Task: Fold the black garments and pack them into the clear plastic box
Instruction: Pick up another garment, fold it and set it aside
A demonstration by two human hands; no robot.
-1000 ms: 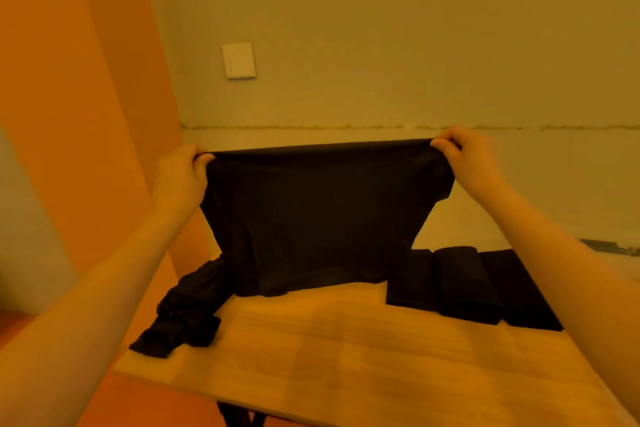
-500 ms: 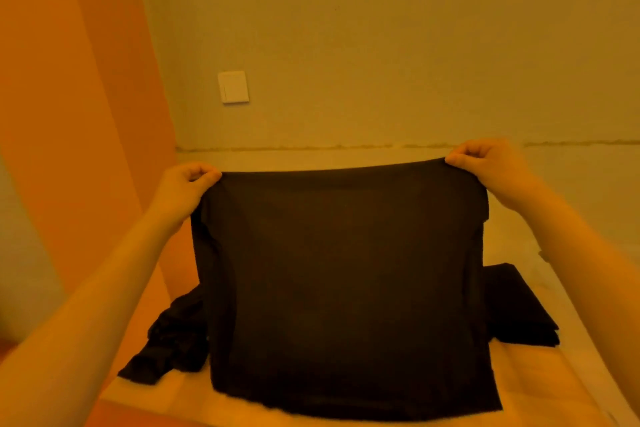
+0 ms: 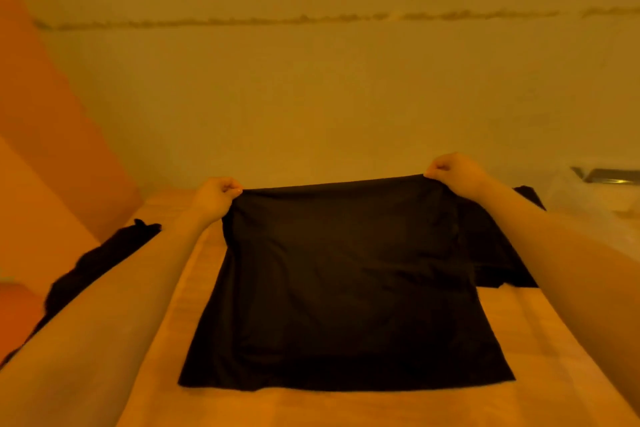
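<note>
Black thin jersey garment (image 3: 346,281): far corners pinched in left hand (image 3: 215,197) and right hand (image 3: 454,174), near hem on wooden worktop (image 3: 346,409). Advice: lower evenly, taut, to lie smooth.

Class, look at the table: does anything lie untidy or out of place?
Yes. A crumpled black garment lies bunched at the table's left edge, partly behind the left forearm, unfolded. The black garment both hands hold lies smooth and square.
</note>
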